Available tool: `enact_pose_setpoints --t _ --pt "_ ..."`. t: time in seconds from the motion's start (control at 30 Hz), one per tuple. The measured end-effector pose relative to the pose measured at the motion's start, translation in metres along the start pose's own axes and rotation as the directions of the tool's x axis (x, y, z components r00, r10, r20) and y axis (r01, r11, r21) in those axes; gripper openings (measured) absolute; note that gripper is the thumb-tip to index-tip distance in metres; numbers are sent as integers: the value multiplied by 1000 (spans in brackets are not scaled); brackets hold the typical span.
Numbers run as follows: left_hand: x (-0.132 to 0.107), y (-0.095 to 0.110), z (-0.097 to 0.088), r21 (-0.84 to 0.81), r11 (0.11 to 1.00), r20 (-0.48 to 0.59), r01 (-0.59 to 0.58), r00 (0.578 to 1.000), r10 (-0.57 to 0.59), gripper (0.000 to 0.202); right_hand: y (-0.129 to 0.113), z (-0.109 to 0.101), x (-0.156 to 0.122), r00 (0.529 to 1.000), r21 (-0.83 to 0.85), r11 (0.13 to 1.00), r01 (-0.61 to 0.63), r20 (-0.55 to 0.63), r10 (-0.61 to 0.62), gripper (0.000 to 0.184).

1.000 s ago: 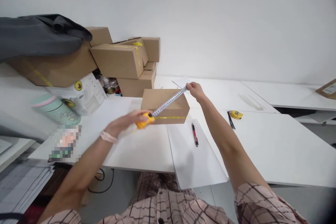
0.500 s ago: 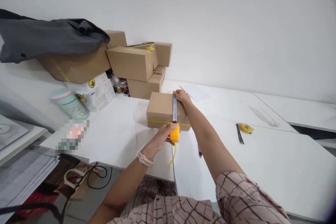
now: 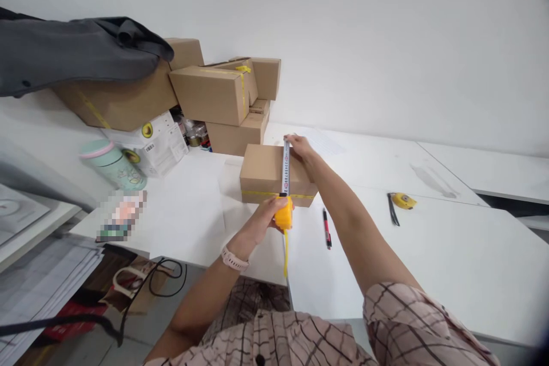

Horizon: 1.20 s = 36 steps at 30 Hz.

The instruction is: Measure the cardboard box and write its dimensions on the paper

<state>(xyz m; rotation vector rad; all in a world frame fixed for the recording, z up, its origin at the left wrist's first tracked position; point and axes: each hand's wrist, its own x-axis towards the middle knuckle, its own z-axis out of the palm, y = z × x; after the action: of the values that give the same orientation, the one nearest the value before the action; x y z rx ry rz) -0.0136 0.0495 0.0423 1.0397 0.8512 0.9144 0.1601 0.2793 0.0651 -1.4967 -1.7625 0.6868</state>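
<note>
A closed cardboard box with a yellow band along its front side sits on the white table. My left hand is wrapped round the yellow case of a tape measure, just in front of the box's near side. From the case the blade runs away from me over the box top. At its far end, past the box's back edge, my right hand pinches the blade tip. A yellow strap hangs from the case toward me.
A red and black pen lies right of the box. Farther right rests a second yellow tape measure with a black strap. Stacked cardboard boxes, a mint tumbler and a dark grey cloth stand at the left. Paper lies behind.
My right hand has moved away from me with the blade tip, and more blade is out past the box's back edge. The pen shows more fully as my right arm shifted. The view tilted slightly.
</note>
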Motion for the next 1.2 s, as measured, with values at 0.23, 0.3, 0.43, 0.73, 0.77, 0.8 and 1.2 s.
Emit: enact_pose_setpoints --t 0.23,0.3,0.43,0.73,0.77,0.8,1.2 --pt "-20 -16 -87 192 933 -376 -306 855 358 56 54 -62 -92 976 300 945 -129 -130 175 83" --pt "-9 -21 -106 206 931 -410 -302 837 362 52 63 -54 -125 979 297 938 -178 -41 199 84" --pt "15 -14 -114 130 957 -317 -261 903 289 50 47 -33 -147 993 193 976 -97 79 83 75" --pt "47 66 -102 157 922 -252 -354 888 384 52 -14 -57 -74 988 -533 843 -72 -151 -11 50" --pt "46 68 -98 177 916 -258 -360 881 396 52 -15 -55 -67 990 -549 835 -40 -136 -42 46" --pt "43 68 -92 189 908 -256 -375 874 414 51 -14 -52 -61 990 -551 834 3 -115 -80 40" --pt "-17 -28 -37 14 999 56 -51 997 50 47 -4 -21 -55 948 -568 805 172 -127 -291 52"
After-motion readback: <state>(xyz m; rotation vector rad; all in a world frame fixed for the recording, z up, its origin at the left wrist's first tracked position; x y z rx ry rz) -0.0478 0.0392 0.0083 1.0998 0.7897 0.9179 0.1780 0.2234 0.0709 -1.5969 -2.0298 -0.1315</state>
